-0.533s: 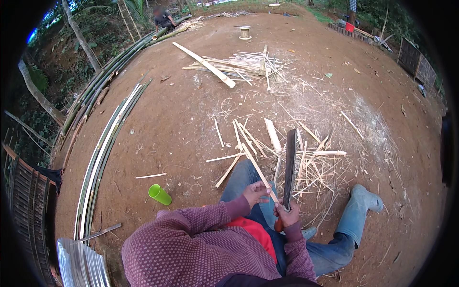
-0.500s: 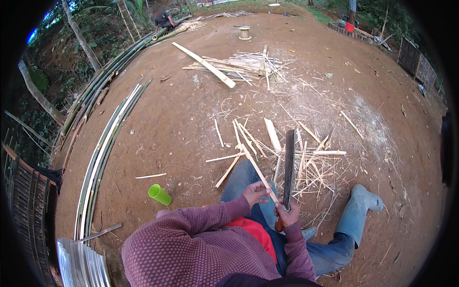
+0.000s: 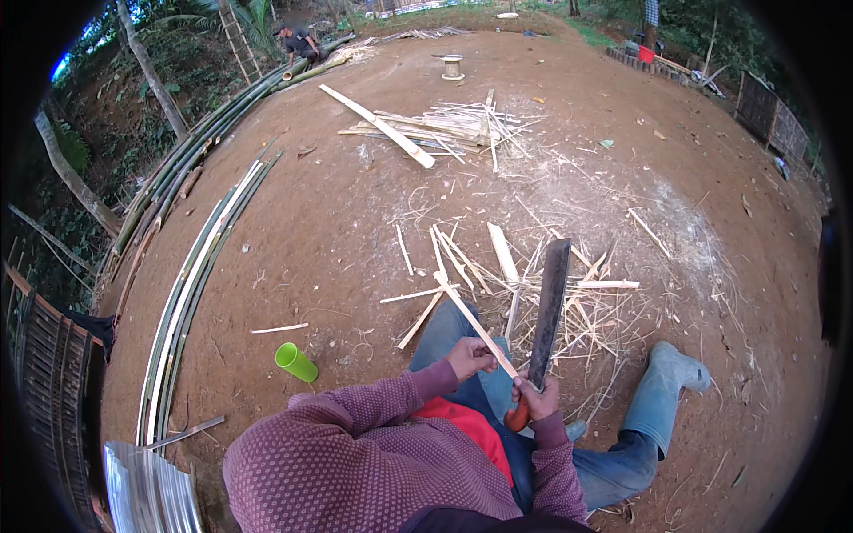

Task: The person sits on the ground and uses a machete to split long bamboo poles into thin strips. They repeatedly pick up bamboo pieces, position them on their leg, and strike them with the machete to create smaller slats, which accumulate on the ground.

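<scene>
My right hand (image 3: 538,397) is closed round the machete (image 3: 552,298) near the top of its reddish-brown handle. The long dark blade points up and away, its broad face showing. A thin pale bamboo strip (image 3: 473,318) slants from the far left down to my right hand, its lower end at the fingers there. My left hand (image 3: 471,358) is closed, its fingertips pinched at the strip's lower part; how firmly they grip is hard to see. Beneath the hands are my bent legs in blue trousers and rubber boots (image 3: 656,391).
Split bamboo pieces (image 3: 577,311) litter the ground beyond my knees, with a larger pile (image 3: 444,124) farther off. A green cup (image 3: 296,361) lies tipped at left. Long bamboo strips (image 3: 200,266) and poles run along the left side. Another person (image 3: 300,44) crouches at far left.
The machete has turned so that its blade shows wider and leans more to the right. My right hand has rotated with it. The strip and my left hand have barely shifted.
</scene>
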`<state>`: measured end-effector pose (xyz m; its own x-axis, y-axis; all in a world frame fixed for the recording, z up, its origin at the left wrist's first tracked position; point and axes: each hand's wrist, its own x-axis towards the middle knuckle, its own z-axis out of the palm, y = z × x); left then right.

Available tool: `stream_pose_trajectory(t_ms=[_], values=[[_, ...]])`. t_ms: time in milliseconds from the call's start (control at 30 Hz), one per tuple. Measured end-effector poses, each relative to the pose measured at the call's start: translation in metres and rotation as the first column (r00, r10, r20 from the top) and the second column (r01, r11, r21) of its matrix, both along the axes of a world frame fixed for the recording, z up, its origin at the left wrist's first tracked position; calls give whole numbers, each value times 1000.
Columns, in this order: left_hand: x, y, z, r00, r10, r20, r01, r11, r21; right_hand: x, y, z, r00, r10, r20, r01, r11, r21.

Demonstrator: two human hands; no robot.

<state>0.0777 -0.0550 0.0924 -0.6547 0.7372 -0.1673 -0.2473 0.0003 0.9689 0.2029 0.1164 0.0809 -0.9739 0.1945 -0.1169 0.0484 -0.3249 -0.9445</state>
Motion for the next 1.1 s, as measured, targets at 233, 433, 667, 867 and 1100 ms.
stream_pose_trajectory(t_ms=[233, 433, 667, 867, 1100], values=[[10, 4, 10, 976, 142, -164, -137, 990, 43, 1, 3, 10, 994, 79, -69, -80, 997, -6], [16, 10, 21, 925, 175, -338, -194, 981, -21, 0, 4, -1, 994, 17, -104, -25, 996, -82], [23, 0, 5, 674, -122, -728, 10, 988, -156, -1, 3, 12, 992, -11, -127, -4, 993, -118], [28, -16, 41, 485, -487, -726, -76, 804, -590, 2, 23, 3, 997, -42, -72, 32, 990, -134], [-46, -6, 108, -203, -161, -966, -150, 980, -132, 6, 25, 15, 999, 31, -16, -31, 998, -45]])
